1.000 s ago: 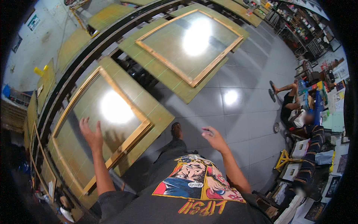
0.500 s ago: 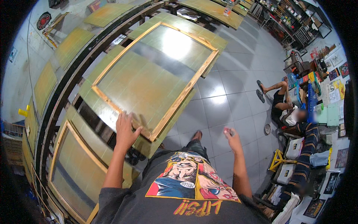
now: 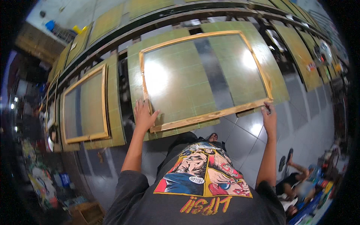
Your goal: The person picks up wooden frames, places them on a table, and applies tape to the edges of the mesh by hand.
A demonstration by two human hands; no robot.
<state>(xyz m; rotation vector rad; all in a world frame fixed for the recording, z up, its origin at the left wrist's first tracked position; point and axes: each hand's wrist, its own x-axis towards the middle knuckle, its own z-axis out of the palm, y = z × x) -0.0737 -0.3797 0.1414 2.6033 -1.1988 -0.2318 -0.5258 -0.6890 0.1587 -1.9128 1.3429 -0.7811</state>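
Note:
A large screen-printing frame (image 3: 210, 116), a wooden border with sheer mesh stretched across it, rests on a greenish board. My left hand (image 3: 144, 116) is at its near-left corner, fingers along the outer side of the bar and thumb on the inner side. At the near-right corner, the bent fingers of my right hand (image 3: 269, 116) grip the wood. A dark band (image 3: 213, 71) shows through the mesh, right of the middle. The undersides of the fingers are hidden.
Another wooden screen frame (image 3: 105, 101) lies on a board to the left. More greenish boards (image 3: 296, 56) line the dark rack, with a bottle (image 3: 310, 66) at the right. Tiled floor (image 3: 243, 138) lies below. A person (image 3: 300, 183) sits at the lower right.
The view has swung leftward. My right hand, earlier off the frame in the air, now holds its near-right corner. My left hand stays at the near-left corner.

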